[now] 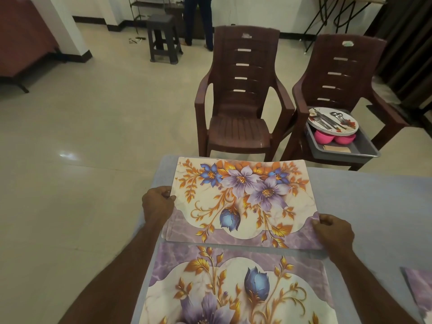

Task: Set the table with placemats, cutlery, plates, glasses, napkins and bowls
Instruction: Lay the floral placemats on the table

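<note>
Dim, warm indoor light with a soft yellowish cast. A pale glare patch shines on the tiled floor (pixel 67 156) at left. Shadows are faint and diffuse. Wide-angle distortion bends lines towards the edges. Far background corners are dark and slightly soft; the centre is sharp.

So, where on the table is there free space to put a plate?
Bare cloth lies right of the far placemat, up to the table's far edge. The near placemat and a third mat's corner crowd the near side. Left, only a thin strip.
</note>
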